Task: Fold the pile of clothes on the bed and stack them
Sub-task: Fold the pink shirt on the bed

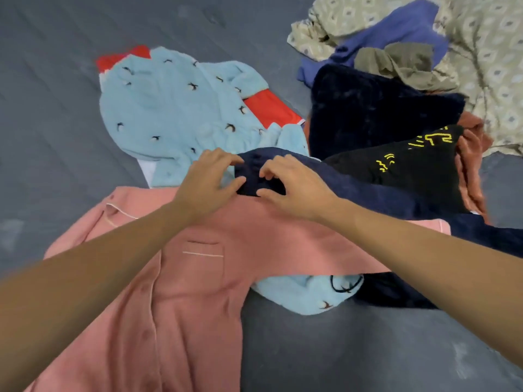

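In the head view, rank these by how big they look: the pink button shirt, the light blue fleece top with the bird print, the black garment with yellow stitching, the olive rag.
1. pink button shirt, though it lies nearest the camera
2. light blue fleece top
3. black garment, partly covered
4. olive rag, farthest away

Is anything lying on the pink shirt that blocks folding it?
Yes. A navy garment overlaps the pink shirt's top right edge; the left hand and right hand pinch its end.

Grey bed under pink shirt, light-blue fleece, patterned cloth.
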A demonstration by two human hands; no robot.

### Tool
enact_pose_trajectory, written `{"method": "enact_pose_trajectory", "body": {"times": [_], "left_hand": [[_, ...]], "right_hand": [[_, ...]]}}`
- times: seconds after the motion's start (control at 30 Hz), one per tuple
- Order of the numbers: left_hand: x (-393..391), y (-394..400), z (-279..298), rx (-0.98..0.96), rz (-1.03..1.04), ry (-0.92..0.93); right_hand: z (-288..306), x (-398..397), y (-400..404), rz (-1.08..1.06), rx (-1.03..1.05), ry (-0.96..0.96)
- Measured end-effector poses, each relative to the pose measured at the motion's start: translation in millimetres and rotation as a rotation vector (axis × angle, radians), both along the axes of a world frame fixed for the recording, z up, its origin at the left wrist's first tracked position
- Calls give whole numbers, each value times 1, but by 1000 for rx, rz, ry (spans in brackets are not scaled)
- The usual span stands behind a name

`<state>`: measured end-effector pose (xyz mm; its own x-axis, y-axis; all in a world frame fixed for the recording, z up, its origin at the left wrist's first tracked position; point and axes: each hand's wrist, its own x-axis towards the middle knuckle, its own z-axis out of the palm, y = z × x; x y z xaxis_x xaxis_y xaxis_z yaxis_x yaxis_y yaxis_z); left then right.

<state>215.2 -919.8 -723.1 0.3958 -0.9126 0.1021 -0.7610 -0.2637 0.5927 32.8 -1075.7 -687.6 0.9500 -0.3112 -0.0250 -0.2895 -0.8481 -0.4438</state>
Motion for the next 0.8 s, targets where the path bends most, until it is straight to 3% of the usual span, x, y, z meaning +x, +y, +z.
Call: {"method": "enact_pose_trajectory", "body": {"times": [0.27, 0.43, 0.57, 0.7, 0.8], "left_hand": [[131, 197, -36, 122, 321, 25], [180, 313, -72, 303, 426, 203], [189, 347, -92, 455, 388, 376], [168, 352, -99, 506, 384, 322], [153, 352, -101, 469, 438, 184]], "right_hand": [[-19, 164, 142, 211, 58, 65], [-48, 246, 230, 325, 102, 122], [-76, 293, 271, 409, 63, 225], [-99, 315, 288, 487, 23, 331], [-111, 322, 298, 562, -17, 336]]}}
